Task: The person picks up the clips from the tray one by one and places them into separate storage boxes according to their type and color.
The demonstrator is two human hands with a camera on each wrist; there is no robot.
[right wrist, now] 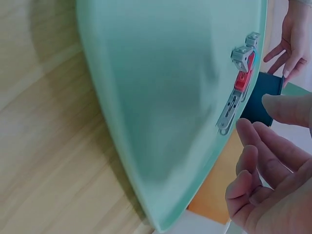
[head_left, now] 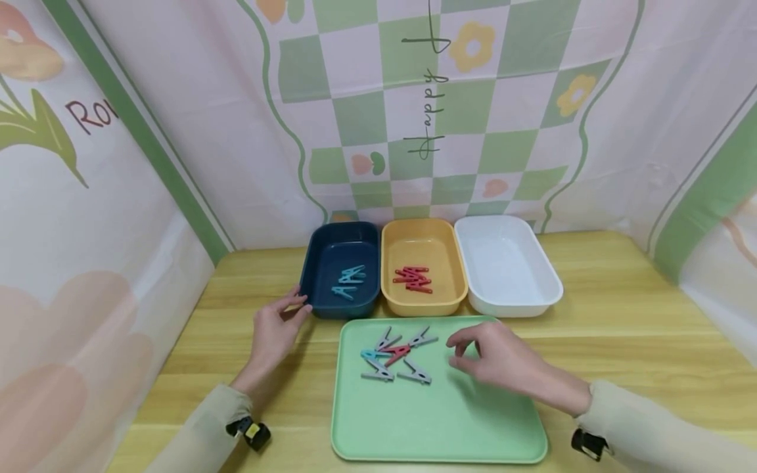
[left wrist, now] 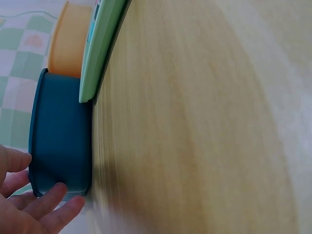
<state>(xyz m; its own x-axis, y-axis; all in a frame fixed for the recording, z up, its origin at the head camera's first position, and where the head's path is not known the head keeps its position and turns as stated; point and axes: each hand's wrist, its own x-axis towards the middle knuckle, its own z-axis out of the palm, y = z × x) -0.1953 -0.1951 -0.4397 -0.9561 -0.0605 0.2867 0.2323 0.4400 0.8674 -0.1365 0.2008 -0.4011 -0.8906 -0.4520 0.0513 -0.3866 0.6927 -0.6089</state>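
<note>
My left hand rests its fingertips against the near left corner of a dark blue bin; in the left wrist view its fingers spread along the bin's side. Inside lie several light blue clothespins. My right hand hovers over the right part of a green tray, fingers loosely bent with nothing between them. To its left on the tray are several grey clothespins, one red clothespin and one light blue clothespin, grouped closely, some overlapping.
A yellow bin holding several red clothespins stands between the dark blue bin and a white bin. All three line up behind the tray on a wooden table. A patterned cloth hangs behind them.
</note>
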